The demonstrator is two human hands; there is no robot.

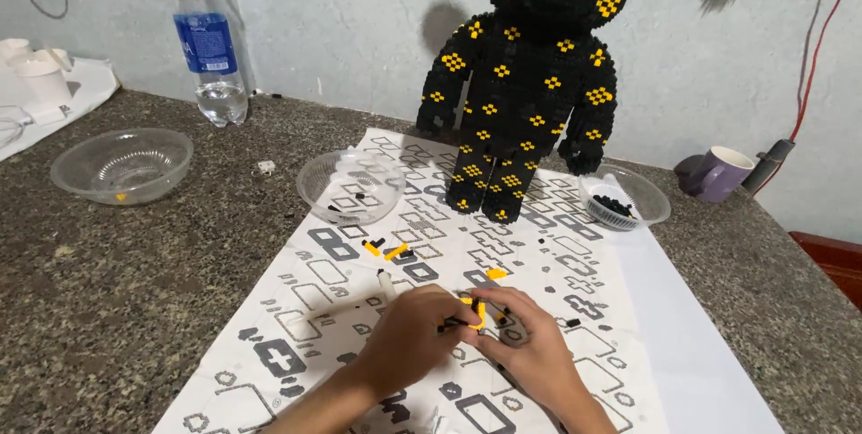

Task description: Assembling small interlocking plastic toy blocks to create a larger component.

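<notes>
My left hand (415,335) and my right hand (530,344) meet low in the middle over a white instruction sheet (575,263) printed with grey block shapes. Together their fingertips pinch a small yellow and black brick piece (479,312). Loose yellow and black bricks (386,249) lie on the sheet just beyond my hands, with another yellow brick (496,273) nearer. A tall black brick-built figure (530,75) with yellow diamond patterns stands at the sheet's far end.
A clear bowl (352,186) with a few bricks sits left of the figure, and a bowl of black bricks (625,198) to its right. Another clear bowl (122,165), a water bottle (208,39) and a purple mug (718,173) stand on the granite counter (108,290).
</notes>
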